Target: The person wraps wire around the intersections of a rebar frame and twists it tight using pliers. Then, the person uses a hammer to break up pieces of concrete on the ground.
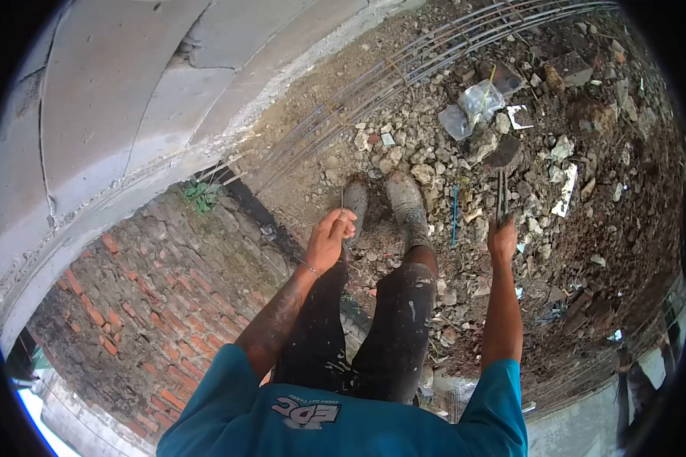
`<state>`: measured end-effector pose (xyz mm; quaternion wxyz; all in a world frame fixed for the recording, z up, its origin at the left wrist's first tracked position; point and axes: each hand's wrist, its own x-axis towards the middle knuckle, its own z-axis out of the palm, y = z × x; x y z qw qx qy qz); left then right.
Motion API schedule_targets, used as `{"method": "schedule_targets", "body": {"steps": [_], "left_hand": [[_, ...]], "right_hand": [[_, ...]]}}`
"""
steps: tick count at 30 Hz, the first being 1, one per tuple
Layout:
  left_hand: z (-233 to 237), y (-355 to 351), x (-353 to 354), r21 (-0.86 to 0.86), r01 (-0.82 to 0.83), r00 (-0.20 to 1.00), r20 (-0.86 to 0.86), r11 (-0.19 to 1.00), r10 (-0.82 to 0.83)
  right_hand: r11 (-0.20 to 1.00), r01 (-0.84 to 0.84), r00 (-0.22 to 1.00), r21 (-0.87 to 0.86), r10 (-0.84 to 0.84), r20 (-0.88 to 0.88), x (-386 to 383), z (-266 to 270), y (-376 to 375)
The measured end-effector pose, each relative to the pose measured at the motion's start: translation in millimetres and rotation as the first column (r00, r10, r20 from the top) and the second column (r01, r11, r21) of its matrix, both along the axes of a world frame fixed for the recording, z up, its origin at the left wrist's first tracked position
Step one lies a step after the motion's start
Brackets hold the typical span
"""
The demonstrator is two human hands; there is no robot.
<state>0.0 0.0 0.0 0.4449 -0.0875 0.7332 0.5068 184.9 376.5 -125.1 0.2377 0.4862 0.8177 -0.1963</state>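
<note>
My left hand is closed in front of my left boot, its fingers pinched round a thin metal rod that points up and away. On the right, my right hand grips a pair of thin dark metal bars, which point away from me over the rubble. Whether the bars are joined as one tool cannot be made out. The hands are well apart, one on each side of my legs. My right boot stands on the stony ground beside the left one.
Long steel rebar tied in a cage runs across the top. A block wall rises at the upper left, with a brick surface below it. Rubble, a plastic bag and a blue stick lie at the right.
</note>
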Motion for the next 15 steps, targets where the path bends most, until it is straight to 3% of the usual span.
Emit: {"method": "schedule_targets", "body": {"steps": [1,2,3,5,7,8,9,11,13,14,15], "left_hand": [[12,7,10,0.026,-0.04,0.999,0.002,0.999,0.04],[20,17,14,0.057,-0.081,0.997,-0.009,0.995,0.082],[-61,41,19,0.12,-0.132,0.991,0.032,0.984,0.129],[-69,48,6,0.043,-0.12,0.99,-0.064,0.992,0.122],[-108,59,10,0.053,-0.195,0.972,-0.123,0.979,0.201],[-137,67,9,0.076,-0.233,0.957,-0.16,0.97,0.242],[-172,74,12,0.092,-0.276,0.949,-0.13,0.957,0.287],[-219,93,9,-0.06,-0.175,0.925,-0.351,0.983,0.144],[-282,103,14,-0.023,-0.245,0.833,-0.517,0.969,0.198],[-281,109,2,-0.05,-0.336,0.822,-0.504,0.941,0.267],[-293,102,-10,-0.037,-0.361,0.793,-0.538,0.932,0.286]], "right_hand": [[0.996,-0.036,0.997,0.076,0.041,-0.069,-8,1,5],[0.998,0.018,1.0,0.059,-0.018,-0.005,-18,6,13],[0.955,-0.107,0.994,0.278,0.107,0.017,15,-94,51],[0.891,-0.261,0.948,0.371,0.31,-0.078,-66,-61,-6],[0.891,-0.455,0.756,0.014,0.394,-0.523,-111,-80,-57],[0.757,-0.49,0.781,-0.432,0.162,-0.603,-140,-76,-83],[0.58,-0.545,0.773,-0.606,0.066,-0.631,-170,-74,-107],[0.384,-0.575,0.759,-0.722,-0.078,-0.646,-207,-103,-141],[0.471,-0.593,0.709,-0.653,-0.079,-0.701,-230,-153,-162],[0.55,-0.674,0.595,-0.493,0.01,-0.803,-239,-172,-165],[0.512,-0.592,0.62,-0.622,-0.204,-0.758,-241,-189,-174]]}}
